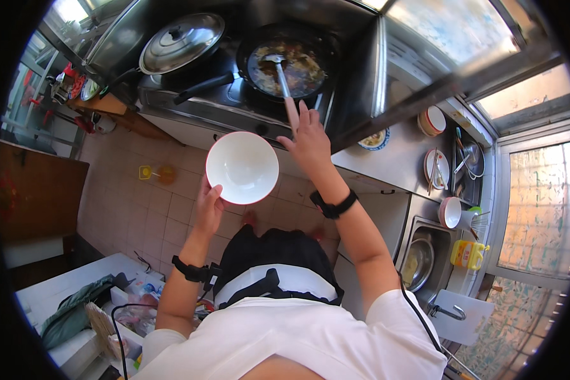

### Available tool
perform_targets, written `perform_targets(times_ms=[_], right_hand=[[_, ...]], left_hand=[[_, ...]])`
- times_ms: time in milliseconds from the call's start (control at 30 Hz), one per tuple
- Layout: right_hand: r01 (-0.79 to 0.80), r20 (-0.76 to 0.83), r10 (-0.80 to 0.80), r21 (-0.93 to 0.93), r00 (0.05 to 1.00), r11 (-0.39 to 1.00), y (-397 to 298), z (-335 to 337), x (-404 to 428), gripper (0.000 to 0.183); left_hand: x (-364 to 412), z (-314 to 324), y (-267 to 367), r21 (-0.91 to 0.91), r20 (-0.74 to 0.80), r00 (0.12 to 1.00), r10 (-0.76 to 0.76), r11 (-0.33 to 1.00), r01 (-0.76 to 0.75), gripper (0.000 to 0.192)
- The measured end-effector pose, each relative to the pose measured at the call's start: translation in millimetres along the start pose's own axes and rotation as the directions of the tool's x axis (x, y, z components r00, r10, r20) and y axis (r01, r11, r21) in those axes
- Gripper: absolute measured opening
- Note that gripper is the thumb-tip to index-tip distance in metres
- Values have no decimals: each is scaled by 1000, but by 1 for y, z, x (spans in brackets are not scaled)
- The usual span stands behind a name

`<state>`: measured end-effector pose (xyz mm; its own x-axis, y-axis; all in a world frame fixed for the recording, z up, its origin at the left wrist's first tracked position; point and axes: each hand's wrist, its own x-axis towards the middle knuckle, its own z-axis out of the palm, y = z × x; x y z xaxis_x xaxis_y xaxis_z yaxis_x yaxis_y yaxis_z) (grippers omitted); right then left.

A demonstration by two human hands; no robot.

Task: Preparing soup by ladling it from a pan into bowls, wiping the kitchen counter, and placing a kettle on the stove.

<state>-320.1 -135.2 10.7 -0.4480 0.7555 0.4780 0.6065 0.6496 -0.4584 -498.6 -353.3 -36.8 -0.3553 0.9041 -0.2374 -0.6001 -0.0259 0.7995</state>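
My left hand (210,207) holds an empty white bowl with a red rim (242,167) at its lower left edge, thumb on the rim. My right hand (308,140) is at the handle end of a metal spatula (284,83), its fingers apart and the handle lying between thumb and forefinger; no closed grip shows. The spatula's blade rests in a dark wok (241,57) on the stove. Soupy food with pale and reddish bits (308,66) fills the wok's bottom. Beside it on the left stands another pan under a domed metal lid (183,42).
The wok's black handle (204,89) juts left over the stove edge. A metal panel (361,71) separates the stove from the right counter, which bears a patterned bowl of food (375,140), stacked bowls (431,120) and a plate with chopsticks (436,169). A sink (408,247) lies nearer.
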Motion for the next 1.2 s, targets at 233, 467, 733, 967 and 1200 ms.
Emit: perform_targets(times_ms=[233, 467, 733, 967, 1200], right_hand=[[-194, 115, 231, -271, 966, 943, 10, 30, 33, 58], [-314, -29, 316, -219, 948, 924, 60, 37, 31, 54], [-588, 665, 538, 733, 518, -341, 53, 9, 70, 17], [-553, 746, 404, 665, 530, -502, 18, -21, 80, 15], [-637, 826, 364, 563, 430, -526, -13, -47, 81, 20]], left_hand=[[46, -26, 40, 103, -20, 999, -27, 994, 29, 64], [73, -17, 46, -9, 31, 998, -50, 999, 51, 58], [104, 0, 62, 10, 86, 996, -21, 1000, 20, 60], [133, -11, 82, -44, 105, 992, -66, 997, 71, 56], [151, -28, 90, 46, 146, 983, -113, 993, 108, 59]])
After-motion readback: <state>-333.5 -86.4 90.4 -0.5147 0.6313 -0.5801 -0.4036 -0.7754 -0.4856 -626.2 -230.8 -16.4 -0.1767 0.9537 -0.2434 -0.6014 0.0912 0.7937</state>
